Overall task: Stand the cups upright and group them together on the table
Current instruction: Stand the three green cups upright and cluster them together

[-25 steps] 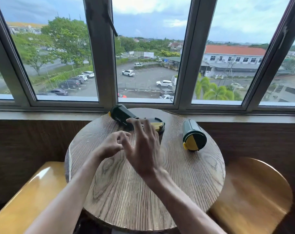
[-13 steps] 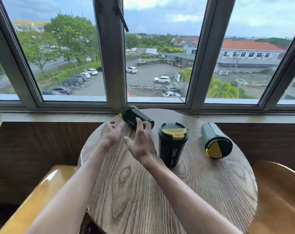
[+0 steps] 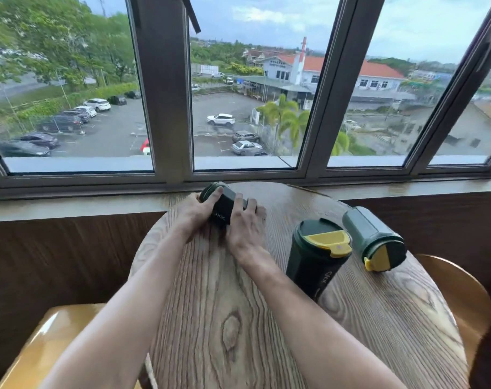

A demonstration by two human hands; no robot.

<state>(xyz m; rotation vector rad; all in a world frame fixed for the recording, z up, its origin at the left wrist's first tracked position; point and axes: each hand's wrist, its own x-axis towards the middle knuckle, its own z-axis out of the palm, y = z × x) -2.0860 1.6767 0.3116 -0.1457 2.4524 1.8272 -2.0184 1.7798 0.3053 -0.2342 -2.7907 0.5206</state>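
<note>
by the window, on the round wood table (image 3: 238, 346), both hands' fingers (image 3: 240, 202) clasp a lying cup (image 3: 223, 204).

Tipped cup (image 3: 224, 204) far left on table (image 3: 224, 318), upright cup (image 3: 314, 262) right, lying cup (image 3: 376, 238) rightmost

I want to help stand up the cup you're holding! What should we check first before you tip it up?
1. Both hands on the lying cup: left hand and right hand grip it. Ok.
2. Bare table to stand it on: ok.
3. Upright cup clear of the hands: ok.
4. Its lid shut: cannot tell, hidden by the right hand.
5. Third cup standing: not ok, on its side.
</note>
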